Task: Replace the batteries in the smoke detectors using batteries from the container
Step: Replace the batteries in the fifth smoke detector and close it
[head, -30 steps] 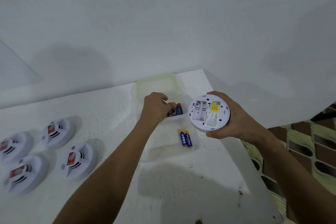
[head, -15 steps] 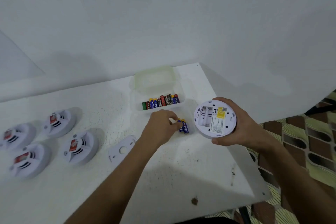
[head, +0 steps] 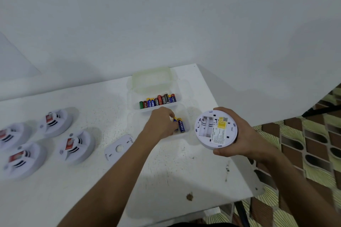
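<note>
I see the smoke detector (head: 215, 131) held upside down in my right hand (head: 239, 134), fingers wrapped round its rim, battery bay empty, just off the table's right edge. My left hand (head: 162, 123) pinches one of two blue batteries (head: 180, 125) lying beside the clear container (head: 156, 104), where a row of mixed cells sits. A mounting plate (head: 119, 147) and four more detectors (head: 55, 122) rest on the speckled white table (head: 175, 171). Behind stands a plain white wall (head: 166, 14); patterned floor (head: 313, 143) shows right.
</note>
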